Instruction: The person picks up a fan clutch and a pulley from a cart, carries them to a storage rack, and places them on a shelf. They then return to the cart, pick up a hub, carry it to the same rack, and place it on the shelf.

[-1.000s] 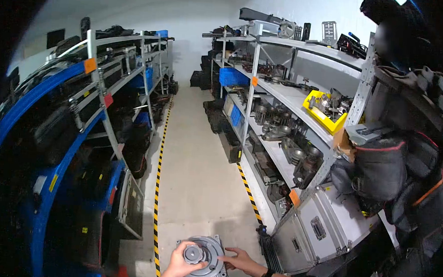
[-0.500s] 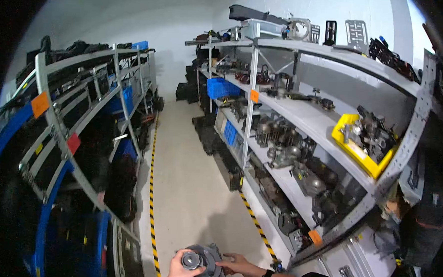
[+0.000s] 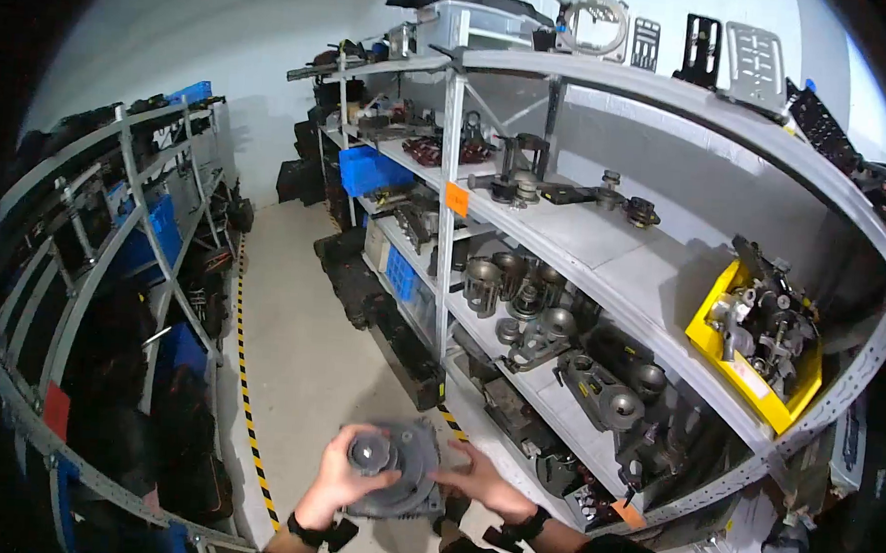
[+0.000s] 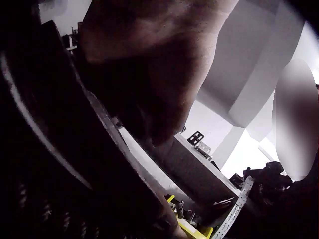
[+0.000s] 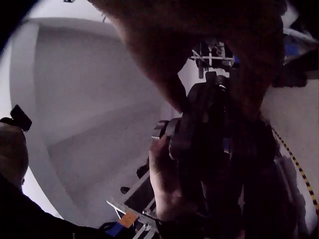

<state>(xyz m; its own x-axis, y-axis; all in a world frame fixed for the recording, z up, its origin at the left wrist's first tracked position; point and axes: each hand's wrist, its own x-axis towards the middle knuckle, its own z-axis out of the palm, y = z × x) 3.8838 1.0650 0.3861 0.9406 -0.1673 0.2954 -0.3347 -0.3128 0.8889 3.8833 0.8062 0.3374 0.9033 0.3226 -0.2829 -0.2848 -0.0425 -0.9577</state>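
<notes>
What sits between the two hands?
In the head view, a round grey metal part sits between them: the left hand grips one side, the right hand holds the other.

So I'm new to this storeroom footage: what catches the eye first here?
A round grey metal housing sits low in the middle of the head view, held between the left hand and right hand. To the right, a yellow bin of metal parts glows on the grey shelving. A black-and-yellow floor stripe runs along the aisle.
</notes>
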